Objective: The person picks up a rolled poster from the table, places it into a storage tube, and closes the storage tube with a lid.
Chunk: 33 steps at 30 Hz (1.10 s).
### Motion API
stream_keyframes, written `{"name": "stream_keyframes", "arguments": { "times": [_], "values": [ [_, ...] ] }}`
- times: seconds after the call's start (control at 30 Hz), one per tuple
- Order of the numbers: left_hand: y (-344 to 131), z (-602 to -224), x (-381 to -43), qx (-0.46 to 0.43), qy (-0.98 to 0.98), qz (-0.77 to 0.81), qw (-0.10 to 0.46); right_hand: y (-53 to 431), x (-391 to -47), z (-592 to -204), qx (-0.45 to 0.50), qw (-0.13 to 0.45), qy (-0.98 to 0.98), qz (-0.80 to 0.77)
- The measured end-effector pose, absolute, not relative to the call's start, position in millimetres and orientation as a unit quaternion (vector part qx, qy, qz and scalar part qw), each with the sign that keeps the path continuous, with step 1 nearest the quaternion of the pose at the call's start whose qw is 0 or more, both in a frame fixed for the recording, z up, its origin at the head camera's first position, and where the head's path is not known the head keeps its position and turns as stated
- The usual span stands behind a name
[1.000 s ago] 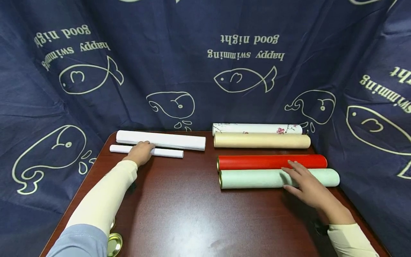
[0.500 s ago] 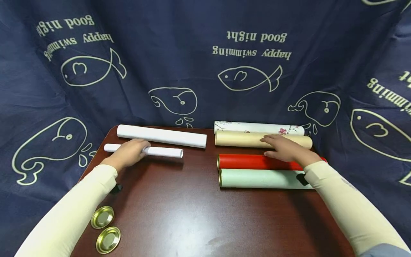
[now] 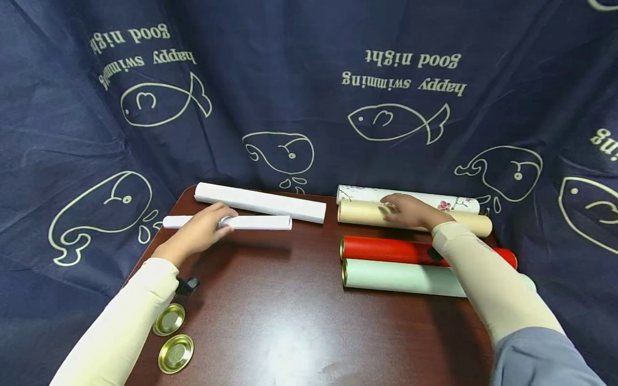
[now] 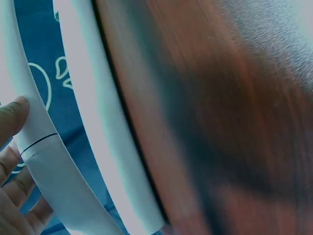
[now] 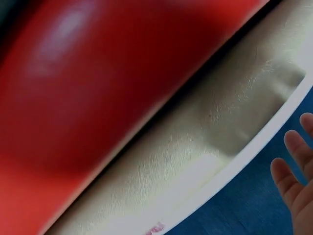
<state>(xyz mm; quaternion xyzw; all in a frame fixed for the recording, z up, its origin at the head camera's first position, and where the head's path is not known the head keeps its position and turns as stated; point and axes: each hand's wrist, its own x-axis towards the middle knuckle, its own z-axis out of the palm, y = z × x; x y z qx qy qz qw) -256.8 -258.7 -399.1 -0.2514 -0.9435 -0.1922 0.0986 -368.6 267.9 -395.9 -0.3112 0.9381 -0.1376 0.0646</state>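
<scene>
Thin roll (image 3: 263, 222): left of the red tube (image 3: 376, 248), raised off the table (image 3: 270, 300), shadow beneath.
Left hand (image 3: 199, 229): thumb and fingers pinch the thin roll near its middle.
Right hand (image 3: 410, 210): fingers loosely spread, holding nothing, over the beige tube (image 3: 357, 213) just beyond the red tube; whether they touch it cannot be told.
Handling: the thin roll looks like paper, probably light, straight, easily dented; the beige tube seems stiffer, smoother, likelier to roll.
Hold: mid-length suits both, gently on the thin roll, wider around the beige tube.
Green tube (image 3: 401, 276): just beside the red tube, nearer the person.
</scene>
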Motion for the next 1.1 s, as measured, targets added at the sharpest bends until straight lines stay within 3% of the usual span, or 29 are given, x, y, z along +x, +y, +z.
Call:
{"name": "stream_keyframes", "arguments": {
  "times": [0.7,1.1],
  "values": [
    [-248,-425,-260,-0.250,-0.939,-0.219,0.092,259,-386,-426,-0.269,0.088,0.945,-0.162],
    [-240,-436,-257,-0.243,-0.939,-0.229,0.079,254,-392,-430,-0.303,0.091,0.942,-0.111]
  ]
}}
